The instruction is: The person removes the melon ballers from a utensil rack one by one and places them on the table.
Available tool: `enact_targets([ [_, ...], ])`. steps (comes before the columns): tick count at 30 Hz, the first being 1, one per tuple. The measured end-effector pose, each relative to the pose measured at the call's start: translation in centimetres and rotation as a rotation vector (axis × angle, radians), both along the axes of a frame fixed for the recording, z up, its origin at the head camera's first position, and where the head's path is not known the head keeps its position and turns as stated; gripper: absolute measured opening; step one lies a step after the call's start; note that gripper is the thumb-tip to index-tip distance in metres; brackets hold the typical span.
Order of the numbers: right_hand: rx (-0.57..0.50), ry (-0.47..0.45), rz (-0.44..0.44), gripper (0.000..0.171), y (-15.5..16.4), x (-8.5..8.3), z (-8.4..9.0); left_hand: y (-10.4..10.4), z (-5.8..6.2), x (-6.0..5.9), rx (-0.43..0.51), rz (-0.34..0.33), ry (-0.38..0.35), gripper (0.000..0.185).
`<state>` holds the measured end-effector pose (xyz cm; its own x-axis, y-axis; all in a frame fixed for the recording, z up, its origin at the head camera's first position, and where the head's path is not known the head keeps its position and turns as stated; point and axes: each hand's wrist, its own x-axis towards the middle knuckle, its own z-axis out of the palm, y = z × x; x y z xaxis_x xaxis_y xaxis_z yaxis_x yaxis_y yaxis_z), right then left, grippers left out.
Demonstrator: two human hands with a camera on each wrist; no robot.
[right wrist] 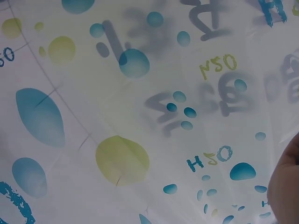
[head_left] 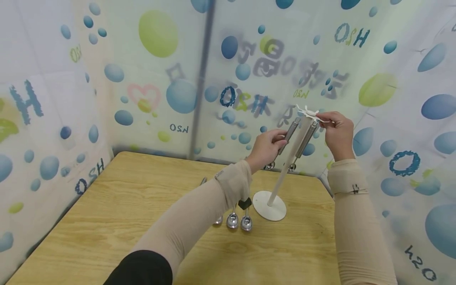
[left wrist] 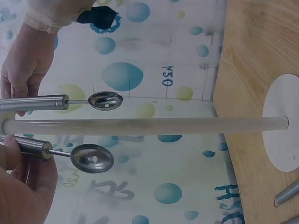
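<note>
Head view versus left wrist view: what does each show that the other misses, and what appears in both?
Only the head view shows the white hook top of the stand, pinched by the right hand, and the spoons lying on the table. Only the left wrist view shows the bowls of the two hanging spoons clearly. Both show the left hand gripping one spoon handle, the stand's pole and its round base.

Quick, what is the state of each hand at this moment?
Left hand: fingers curled round the handle of a metal scoop hanging on the white stand.
Right hand: fingers pinch the hook top of the stand.
</note>
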<state>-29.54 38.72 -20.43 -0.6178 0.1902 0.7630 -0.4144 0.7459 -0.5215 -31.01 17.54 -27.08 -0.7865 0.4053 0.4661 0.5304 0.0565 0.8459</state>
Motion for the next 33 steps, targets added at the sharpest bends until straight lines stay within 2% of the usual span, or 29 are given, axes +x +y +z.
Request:
enact_targets([
  [10, -0.001, -0.008, -0.003, 0.042, 0.0, -0.1, -0.1, -1.2, -0.7, -0.4, -0.005, 0.038, 0.007, 0.035],
  [16, 0.004, -0.004, -0.014, 0.040, 0.0, -0.1, -0.1, -2.1, -1.2, -0.7, 0.009, 0.029, 0.007, 0.033],
  [23, 0.010, -0.012, -0.020, 0.036, -0.1, 0.0, -0.2, -3.1, -2.3, -1.4, 0.021, 0.012, -0.031, 0.033],
  [33, -0.014, -0.021, -0.018, 0.039, -0.2, 0.1, 0.0, -4.7, -3.1, -2.1, 0.009, 0.058, -0.020, 0.031],
])
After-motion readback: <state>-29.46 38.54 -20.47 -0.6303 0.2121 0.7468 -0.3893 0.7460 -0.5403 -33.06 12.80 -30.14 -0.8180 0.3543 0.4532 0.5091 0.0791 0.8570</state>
